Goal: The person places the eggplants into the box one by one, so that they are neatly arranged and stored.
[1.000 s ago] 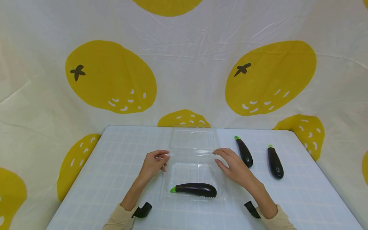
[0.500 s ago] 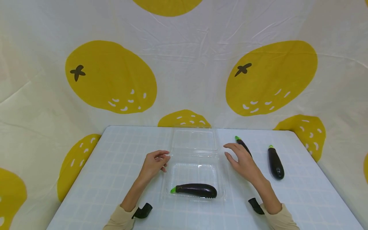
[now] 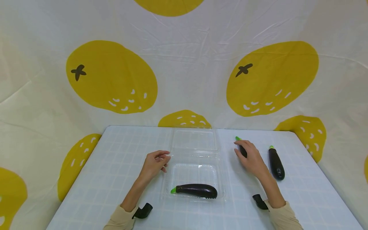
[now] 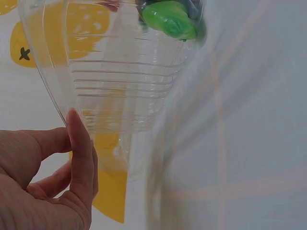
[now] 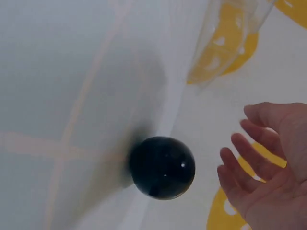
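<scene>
A clear plastic clamshell box [image 3: 191, 174] stands with its lid [image 3: 194, 140] folded back. In its near part lies a dark eggplant [image 3: 196, 190] with a green stem, which shows at the top of the left wrist view. My left hand [image 3: 155, 164] is at the box's left side, its fingers loosely bent; a fingertip [image 4: 74, 120] overlaps the rim in the left wrist view, though contact is unclear. Over a second eggplant [image 3: 242, 150] hovers my right hand [image 3: 251, 158], fingers spread and apart from its round end [image 5: 163, 167]. The hand partly hides this eggplant in the head view.
A third eggplant [image 3: 276, 163] lies right of my right hand. The white checked table [image 3: 129, 140] meets a light cloth backdrop [image 3: 189, 73] printed with large yellow fruit. Black wrist mounts [image 3: 143, 210] stick out beside both forearms.
My right hand has moved right and away from the box, coming over the second eggplant. The left hand, the box and the eggplant in it have stayed put.
</scene>
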The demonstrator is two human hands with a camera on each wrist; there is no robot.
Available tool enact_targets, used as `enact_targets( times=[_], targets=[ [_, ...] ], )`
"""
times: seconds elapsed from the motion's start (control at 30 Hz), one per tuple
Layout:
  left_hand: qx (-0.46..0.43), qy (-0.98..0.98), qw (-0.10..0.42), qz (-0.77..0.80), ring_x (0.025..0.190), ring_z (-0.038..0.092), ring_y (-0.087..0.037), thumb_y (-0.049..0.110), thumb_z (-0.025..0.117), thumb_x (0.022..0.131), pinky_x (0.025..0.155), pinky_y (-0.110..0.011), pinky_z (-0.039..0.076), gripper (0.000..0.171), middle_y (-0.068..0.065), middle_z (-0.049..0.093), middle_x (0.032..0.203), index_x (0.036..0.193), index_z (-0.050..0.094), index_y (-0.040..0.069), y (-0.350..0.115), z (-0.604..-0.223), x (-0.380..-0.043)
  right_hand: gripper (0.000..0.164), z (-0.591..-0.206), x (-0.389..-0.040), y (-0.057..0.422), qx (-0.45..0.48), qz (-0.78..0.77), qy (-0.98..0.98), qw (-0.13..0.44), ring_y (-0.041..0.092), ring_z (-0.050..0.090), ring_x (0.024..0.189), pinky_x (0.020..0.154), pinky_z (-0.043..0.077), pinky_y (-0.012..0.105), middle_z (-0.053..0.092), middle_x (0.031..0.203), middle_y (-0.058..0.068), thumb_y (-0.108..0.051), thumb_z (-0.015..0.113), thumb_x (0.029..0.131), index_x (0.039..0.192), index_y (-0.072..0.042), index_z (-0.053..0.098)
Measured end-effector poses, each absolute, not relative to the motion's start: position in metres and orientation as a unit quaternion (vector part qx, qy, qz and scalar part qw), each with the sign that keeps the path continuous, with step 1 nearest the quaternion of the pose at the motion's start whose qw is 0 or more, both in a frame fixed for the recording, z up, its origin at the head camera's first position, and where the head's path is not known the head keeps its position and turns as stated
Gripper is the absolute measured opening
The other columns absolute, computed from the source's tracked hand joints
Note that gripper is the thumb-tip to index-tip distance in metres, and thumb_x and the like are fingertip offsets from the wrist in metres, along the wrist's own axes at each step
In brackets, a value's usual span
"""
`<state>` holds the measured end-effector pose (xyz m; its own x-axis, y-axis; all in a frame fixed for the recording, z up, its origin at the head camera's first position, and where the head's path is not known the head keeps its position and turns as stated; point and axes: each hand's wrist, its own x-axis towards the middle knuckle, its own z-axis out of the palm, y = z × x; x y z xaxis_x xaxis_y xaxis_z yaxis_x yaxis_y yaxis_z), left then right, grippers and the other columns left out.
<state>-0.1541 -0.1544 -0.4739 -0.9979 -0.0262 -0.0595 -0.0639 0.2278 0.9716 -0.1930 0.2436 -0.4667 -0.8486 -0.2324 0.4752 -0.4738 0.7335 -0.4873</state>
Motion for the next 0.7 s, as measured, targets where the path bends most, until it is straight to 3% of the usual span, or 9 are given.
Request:
enact_targets(
  times=[0.7],
  targets=[
    [-0.035, 0.787, 0.014, 0.616, 0.058, 0.061, -0.020, 0.011, 0.075, 0.095, 0.054, -0.024, 0.056, 0.030, -0.013, 0.067, 0.091, 0.121, 0.070, -0.004, -0.153, -0.475, -0.155, 0.039, -0.478, -0.197, 0.268, 0.129, 0.292, -0.945, 0.071, 0.051, 0.045, 0.129, 0.109, 0.035, 0.067, 0.050, 0.137, 0.033, -0.006, 0.068, 0.097, 0.133, 0.007, 0.058]
  ],
)
